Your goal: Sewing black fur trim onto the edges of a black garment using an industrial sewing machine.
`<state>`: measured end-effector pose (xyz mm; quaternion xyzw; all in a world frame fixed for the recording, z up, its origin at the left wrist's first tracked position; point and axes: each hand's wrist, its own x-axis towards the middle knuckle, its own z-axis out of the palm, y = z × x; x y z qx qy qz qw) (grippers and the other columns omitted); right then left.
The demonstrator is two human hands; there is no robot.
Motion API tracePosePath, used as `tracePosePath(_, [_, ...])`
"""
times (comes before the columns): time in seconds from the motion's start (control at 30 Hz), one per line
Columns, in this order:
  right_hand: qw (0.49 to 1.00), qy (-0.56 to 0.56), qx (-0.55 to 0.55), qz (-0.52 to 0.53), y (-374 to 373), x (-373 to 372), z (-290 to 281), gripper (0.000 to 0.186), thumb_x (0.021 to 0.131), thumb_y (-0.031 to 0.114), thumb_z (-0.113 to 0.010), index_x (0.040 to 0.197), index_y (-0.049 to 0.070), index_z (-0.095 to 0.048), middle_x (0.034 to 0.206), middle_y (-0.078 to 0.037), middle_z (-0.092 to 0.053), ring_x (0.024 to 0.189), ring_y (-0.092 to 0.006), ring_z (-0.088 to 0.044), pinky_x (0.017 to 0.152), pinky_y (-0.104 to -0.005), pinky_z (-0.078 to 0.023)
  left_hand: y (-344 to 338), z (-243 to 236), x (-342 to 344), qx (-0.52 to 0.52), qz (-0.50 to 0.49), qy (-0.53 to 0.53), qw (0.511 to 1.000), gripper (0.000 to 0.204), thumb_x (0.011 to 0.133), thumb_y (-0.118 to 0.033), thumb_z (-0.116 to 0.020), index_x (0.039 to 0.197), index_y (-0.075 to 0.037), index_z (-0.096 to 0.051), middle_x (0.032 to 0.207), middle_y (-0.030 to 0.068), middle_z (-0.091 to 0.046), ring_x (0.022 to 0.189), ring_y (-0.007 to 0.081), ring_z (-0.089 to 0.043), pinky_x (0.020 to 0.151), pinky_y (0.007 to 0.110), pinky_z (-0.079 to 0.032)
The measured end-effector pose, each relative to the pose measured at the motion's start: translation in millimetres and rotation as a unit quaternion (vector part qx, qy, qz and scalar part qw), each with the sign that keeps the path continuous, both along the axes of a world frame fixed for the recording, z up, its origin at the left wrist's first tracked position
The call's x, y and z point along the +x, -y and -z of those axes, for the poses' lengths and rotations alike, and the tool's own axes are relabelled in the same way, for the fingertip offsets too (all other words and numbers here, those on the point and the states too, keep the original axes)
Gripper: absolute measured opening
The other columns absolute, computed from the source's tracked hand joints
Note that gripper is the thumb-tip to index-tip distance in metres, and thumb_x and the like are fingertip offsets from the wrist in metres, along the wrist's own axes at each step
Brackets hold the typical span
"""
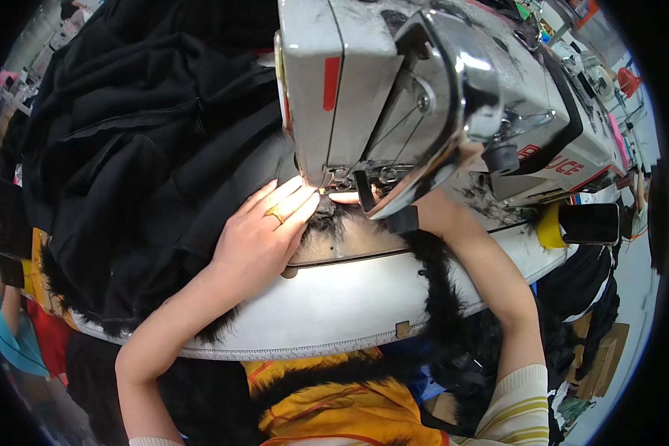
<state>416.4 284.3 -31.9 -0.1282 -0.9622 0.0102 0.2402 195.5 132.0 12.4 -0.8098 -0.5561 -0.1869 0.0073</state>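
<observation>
My left hand (264, 227), with a gold-coloured ring, lies open on a large black garment (163, 171). Its fingers are stretched out, and their tips rest on the cloth beside the lit needle area (322, 191) of a white sewing machine (364, 74). From the other side my right hand (431, 212) reaches in behind the machine's shiny metal arm. One straight finger of it shows near the needle; the rest are hidden, so its grip cannot be made out. A black fluffy trim (440, 282) runs from under the machine over the table's front edge.
The white tabletop (349, 305) has a measuring scale along its curved front edge. A phone-like black device (589, 224) stands by a yellow piece at the right. Orange-yellow cloth (334, 409) covers my lap. At the far left is another person's arm (11, 308).
</observation>
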Motion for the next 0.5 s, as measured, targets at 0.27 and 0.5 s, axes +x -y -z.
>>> tracePosePath(0.27, [0.999,0.004,-0.024,-0.029,-4,-5,-15,0.014,0.068,0.020,-0.061,0.055,0.016,-0.058,0.054,-0.004,-0.054,0.055,-0.0199,-0.058,0.049,-0.0325,-0.043,-7,0,-3,0.014,0.014,-0.010,1.000,0.033,0.083,-0.011,-0.058,0.115,-0.005,-0.058,0.116,0.0095,-0.059,0.113,0.0237,-0.053,0.104,0.038,-0.036])
tracePosePath(0.5, [0.993,-0.022,-0.108,-0.042,-7,-5,-19,0.010,0.074,0.020,-0.063,0.068,0.012,-0.062,0.063,-0.005,-0.058,0.066,-0.0238,-0.059,0.059,-0.0353,-0.046,-8,5,-5,-0.006,0.009,0.046,0.999,0.029,0.084,-0.013,-0.059,0.112,-0.007,-0.061,0.111,0.0107,-0.061,0.107,0.0272,-0.055,0.100,0.038,-0.040])
